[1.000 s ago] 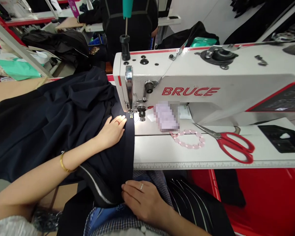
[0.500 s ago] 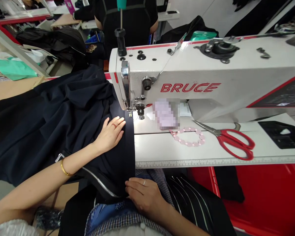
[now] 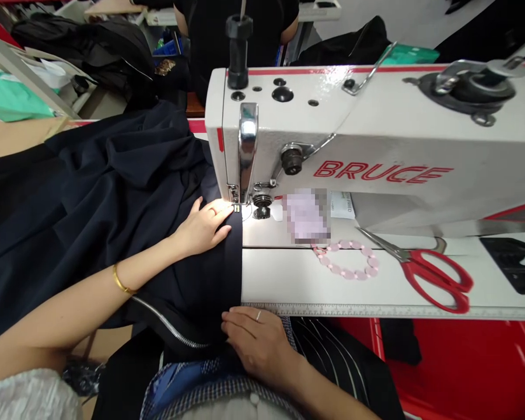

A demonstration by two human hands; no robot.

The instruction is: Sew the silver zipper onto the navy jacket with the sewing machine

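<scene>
A dark navy garment (image 3: 126, 181) with a metal zipper (image 3: 170, 326) is spread over the left of the sewing machine (image 3: 350, 151), its straight edge running beneath the presser foot area. My left hand (image 3: 203, 227) lies on the cloth with fingers stretched out, fingertips close to the lit needle area (image 3: 238, 208). At the table's front edge, my right hand (image 3: 260, 338) holds the garment's near edge, fingers on top; the thumb is mostly hidden. Fingertips of the left hand partly cover the stitching spot.
Red-handled scissors (image 3: 437, 274), a pink bead loop (image 3: 350, 259) and a blurred pale purple item (image 3: 306, 216) lie on the machine bed. A ruler strip (image 3: 354, 310) lines the front edge. A red bin (image 3: 459, 367) stands below right. A person in black (image 3: 240, 46) sits beyond.
My left hand has slid forward, its fingertips nearer the needle. The right hand stays at the garment's edge. The view has shifted, with the machine appearing larger.
</scene>
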